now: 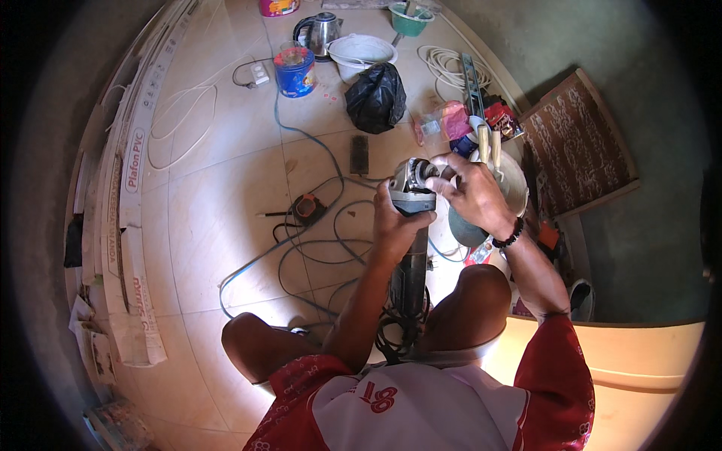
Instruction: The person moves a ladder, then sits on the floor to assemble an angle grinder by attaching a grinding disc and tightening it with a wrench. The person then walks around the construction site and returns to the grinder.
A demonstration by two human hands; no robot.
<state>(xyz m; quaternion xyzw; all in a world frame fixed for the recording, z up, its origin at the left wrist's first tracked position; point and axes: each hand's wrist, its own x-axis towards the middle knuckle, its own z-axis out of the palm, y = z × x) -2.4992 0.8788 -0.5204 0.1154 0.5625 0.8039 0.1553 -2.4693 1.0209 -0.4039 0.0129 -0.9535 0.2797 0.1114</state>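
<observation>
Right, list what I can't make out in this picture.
All in the head view:
- Whether the right hand grips a small part at the grinder: its own fingers cover the spot.
- What the black bag holds, if anything: opaque plastic.
- The white bucket's lower right: behind that bag.
- The pink tub's top: cut off by the upper edge.
</observation>
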